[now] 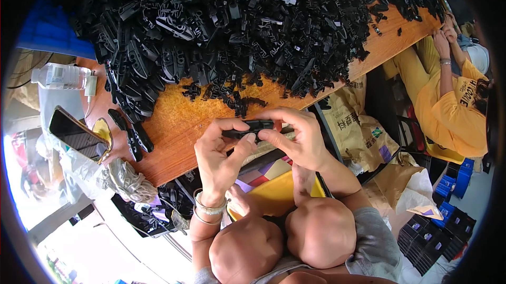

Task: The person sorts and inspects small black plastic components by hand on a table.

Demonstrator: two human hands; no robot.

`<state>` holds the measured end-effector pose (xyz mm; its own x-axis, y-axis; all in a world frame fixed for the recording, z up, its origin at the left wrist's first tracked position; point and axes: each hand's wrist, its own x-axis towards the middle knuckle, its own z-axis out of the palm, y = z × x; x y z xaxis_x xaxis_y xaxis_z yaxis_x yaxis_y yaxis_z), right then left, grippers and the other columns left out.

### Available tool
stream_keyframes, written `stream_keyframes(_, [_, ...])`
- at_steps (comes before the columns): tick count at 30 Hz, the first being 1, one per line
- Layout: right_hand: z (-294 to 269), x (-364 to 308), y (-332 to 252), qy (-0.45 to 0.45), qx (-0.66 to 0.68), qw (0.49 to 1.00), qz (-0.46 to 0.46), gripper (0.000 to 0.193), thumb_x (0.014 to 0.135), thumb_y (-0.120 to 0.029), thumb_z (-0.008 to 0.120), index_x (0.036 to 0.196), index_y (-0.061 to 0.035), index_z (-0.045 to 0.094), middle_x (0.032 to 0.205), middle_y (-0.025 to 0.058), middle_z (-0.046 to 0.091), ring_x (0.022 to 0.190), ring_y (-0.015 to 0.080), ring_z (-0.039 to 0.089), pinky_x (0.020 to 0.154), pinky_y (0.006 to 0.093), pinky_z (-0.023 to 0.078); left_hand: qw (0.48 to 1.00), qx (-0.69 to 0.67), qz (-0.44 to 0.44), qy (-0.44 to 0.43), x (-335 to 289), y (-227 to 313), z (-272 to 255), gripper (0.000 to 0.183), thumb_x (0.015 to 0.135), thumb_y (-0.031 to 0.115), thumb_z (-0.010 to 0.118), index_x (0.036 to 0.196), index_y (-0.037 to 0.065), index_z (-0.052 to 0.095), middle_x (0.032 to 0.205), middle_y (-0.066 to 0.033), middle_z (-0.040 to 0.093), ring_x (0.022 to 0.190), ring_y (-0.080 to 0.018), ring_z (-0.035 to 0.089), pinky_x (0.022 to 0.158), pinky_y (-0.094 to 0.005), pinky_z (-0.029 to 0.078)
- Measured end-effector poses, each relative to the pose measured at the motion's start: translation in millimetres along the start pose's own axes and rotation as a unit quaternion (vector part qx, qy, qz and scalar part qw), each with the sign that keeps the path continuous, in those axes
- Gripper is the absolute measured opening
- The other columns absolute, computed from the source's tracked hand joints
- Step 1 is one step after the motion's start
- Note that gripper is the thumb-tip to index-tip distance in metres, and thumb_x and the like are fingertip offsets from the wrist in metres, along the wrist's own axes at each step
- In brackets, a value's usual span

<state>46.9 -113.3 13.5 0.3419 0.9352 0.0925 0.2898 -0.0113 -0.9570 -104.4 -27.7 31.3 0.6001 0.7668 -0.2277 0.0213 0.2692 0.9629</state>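
Both hands meet just over the near edge of a wooden table (182, 115), closed on one small, dark, elongated plastic piece (257, 125). My left hand (219, 152) pinches its left end between thumb and fingers. At the other end my right hand (299, 139) grips it, with the thumb pressed against its near side. The fingers cover much of the piece, so its exact kind cannot be made out. Beyond them, a large heap of black plastic parts (237, 36) spreads over the table. A few small clip-like black parts (240, 102) lie at the heap's near edge.
Left on the table are several longer black parts (138, 139), a phone (76, 134) on a stand and a clear bottle (58, 77). Paper sacks (350, 126) stand to the right below the table. Farther right sits another person (448, 110) in yellow, near blue bins (464, 178).
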Motion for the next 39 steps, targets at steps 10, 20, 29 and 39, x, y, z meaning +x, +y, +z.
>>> stream_keyframes(10, [-25.8,-22.8,17.3,-0.168,0.033,0.983,0.074,0.024,0.076,-0.014,0.074,0.092,0.0022,0.065,0.070,0.0115,0.064,0.054,0.0183,0.062,0.051,0.0287,0.046,0.947,0.289,0.139,0.000,18.6,6.7,-20.4,0.026,0.080,0.006,0.068,0.105,0.000,0.063,0.081,-0.0072,0.067,0.066,-0.0111,0.065,0.058,-0.0239,0.051])
stream_keyframes(20, [-4.7,40.6,13.3,0.213,-0.339,0.902,-0.161,0.015,0.073,-0.001,0.068,0.086,-0.0040,0.061,0.081,0.0060,0.054,0.067,0.0234,0.054,0.055,0.0339,0.043,0.726,0.569,0.282,0.263,79.1,4.9,-16.5,0.038,0.076,0.024,0.075,0.102,0.005,0.056,0.073,-0.0057,0.058,0.050,-0.0187,0.054,0.046,-0.0298,0.042])
stream_keyframes(29, [0.0,54.4,24.2,0.214,-0.406,0.867,-0.195,0.018,0.070,0.000,0.067,0.084,-0.0048,0.057,0.093,0.0060,0.055,0.084,0.0257,0.050,0.069,0.0367,0.038,0.741,0.507,0.289,0.332,84.8,15.7,-38.2,0.034,0.076,0.021,0.075,0.097,0.001,0.057,0.069,-0.0043,0.048,0.050,-0.0154,0.044,0.049,-0.0271,0.041])
stream_keyframes(39, [8.0,30.7,12.9,0.200,0.013,0.973,-0.110,0.019,0.079,0.011,0.058,0.095,0.0014,0.056,0.085,0.0097,0.059,0.060,0.0119,0.061,0.050,0.0209,0.047,0.796,0.423,0.295,0.317,86.2,19.2,-45.8,0.026,0.074,0.006,0.069,0.095,0.000,0.054,0.075,-0.0090,0.052,0.062,-0.0194,0.052,0.059,-0.0309,0.044])
